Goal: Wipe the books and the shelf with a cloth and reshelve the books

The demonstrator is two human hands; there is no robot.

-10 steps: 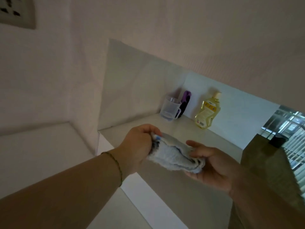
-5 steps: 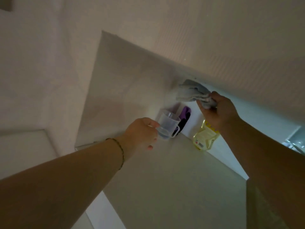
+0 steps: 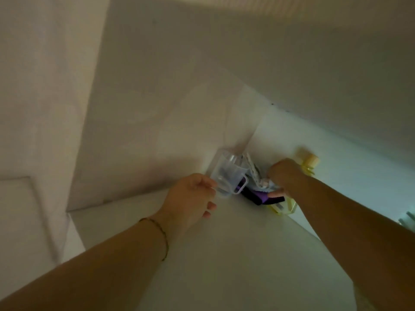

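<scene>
I am reaching with both arms into the back corner of a pale, dimly lit shelf [image 3: 224, 254], seen from my own head looking forward and down. My left hand [image 3: 190, 196] holds a clear plastic measuring cup [image 3: 226, 178] by its side, thumb and forefinger pinched on the wall near the rim, while my other fingers curl loosely below it; the cup sits tilted right in the corner where the side panel meets the back wall. A thin beaded bracelet [image 3: 160, 234] circles my left wrist. My right hand [image 3: 284, 173] is bunched around a light grey cloth [image 3: 258, 178], fingers curled into the fabric, pressing it down just to the right of the cup, close against the back wall. Under the cloth and my right thumb lies a dark purple object [image 3: 260, 197], possibly a small case, though the picture is too blurred to say. Behind my right hand stands a yellow bottle with a pale cap [image 3: 311, 161], mostly hidden by my wrist, its lower edge showing beneath my forearm.
</scene>
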